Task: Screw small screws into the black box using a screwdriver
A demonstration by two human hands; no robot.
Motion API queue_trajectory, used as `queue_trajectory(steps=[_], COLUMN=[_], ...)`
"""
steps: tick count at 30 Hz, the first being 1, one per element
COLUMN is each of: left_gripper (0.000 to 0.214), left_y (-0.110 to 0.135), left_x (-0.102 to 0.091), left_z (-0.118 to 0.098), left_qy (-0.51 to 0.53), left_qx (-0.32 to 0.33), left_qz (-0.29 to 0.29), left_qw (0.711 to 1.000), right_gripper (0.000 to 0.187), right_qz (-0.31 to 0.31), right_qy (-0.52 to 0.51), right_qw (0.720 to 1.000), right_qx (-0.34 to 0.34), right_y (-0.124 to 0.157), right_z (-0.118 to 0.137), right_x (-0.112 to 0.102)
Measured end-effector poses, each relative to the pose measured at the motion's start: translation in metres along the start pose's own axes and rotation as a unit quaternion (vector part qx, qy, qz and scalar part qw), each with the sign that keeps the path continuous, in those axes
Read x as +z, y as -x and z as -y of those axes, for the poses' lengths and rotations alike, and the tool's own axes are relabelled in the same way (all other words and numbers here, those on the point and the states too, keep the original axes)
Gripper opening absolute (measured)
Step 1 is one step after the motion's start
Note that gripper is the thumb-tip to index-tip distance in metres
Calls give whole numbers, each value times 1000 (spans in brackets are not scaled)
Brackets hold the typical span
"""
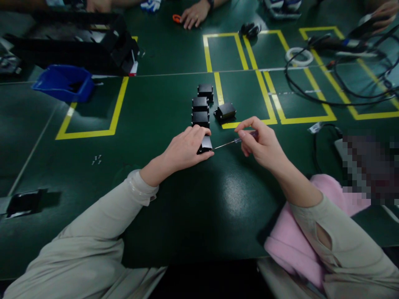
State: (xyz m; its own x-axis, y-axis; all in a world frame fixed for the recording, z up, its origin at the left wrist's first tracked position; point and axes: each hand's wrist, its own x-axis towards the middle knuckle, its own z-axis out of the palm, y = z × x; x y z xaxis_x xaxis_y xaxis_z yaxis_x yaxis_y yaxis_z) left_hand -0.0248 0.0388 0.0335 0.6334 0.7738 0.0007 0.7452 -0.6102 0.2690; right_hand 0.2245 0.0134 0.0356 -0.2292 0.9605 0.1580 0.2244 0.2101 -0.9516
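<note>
My left hand [190, 145] grips a small black box [205, 144] on the green table, fingers over its top and thumb along the near side. In my right hand [257, 139] is a screwdriver [238, 140] with a clear handle, held in the fingertips. Its thin shaft points left, and the tip reaches the box's near right corner. Beyond the left hand, several like black boxes [200, 118] stand in a row. Another black box [226, 111] sits apart, to the right of the row.
Several small screws [97, 159] lie at the left. A blue bin [64, 83] stands beside a black crate [71, 41]. Black cables [289, 79] loop at the right. Pink cloth [296, 236] lies under my right forearm. Across the table rests another person's hand [196, 14].
</note>
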Motion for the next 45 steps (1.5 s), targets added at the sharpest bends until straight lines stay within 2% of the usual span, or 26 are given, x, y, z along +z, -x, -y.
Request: queue_trajectory(steps=[6, 24, 45], left_gripper=[50, 52, 53], left_y=[0, 0, -2], left_x=[2, 3, 1], left_z=[1, 3, 0], left_qy=[-8, -9, -22], left_qx=[7, 9, 8], left_qz=[-11, -6, -5], left_qw=[1000, 1000, 1000], right_gripper=[21, 28, 8], right_qz=[-2, -10, -6], right_qy=[-2, 6, -5], right_qw=[1000, 1000, 1000], right_qx=[-11, 3, -11], right_y=[0, -1, -1], right_z=[0, -2, -1], right_x=[0, 0, 1])
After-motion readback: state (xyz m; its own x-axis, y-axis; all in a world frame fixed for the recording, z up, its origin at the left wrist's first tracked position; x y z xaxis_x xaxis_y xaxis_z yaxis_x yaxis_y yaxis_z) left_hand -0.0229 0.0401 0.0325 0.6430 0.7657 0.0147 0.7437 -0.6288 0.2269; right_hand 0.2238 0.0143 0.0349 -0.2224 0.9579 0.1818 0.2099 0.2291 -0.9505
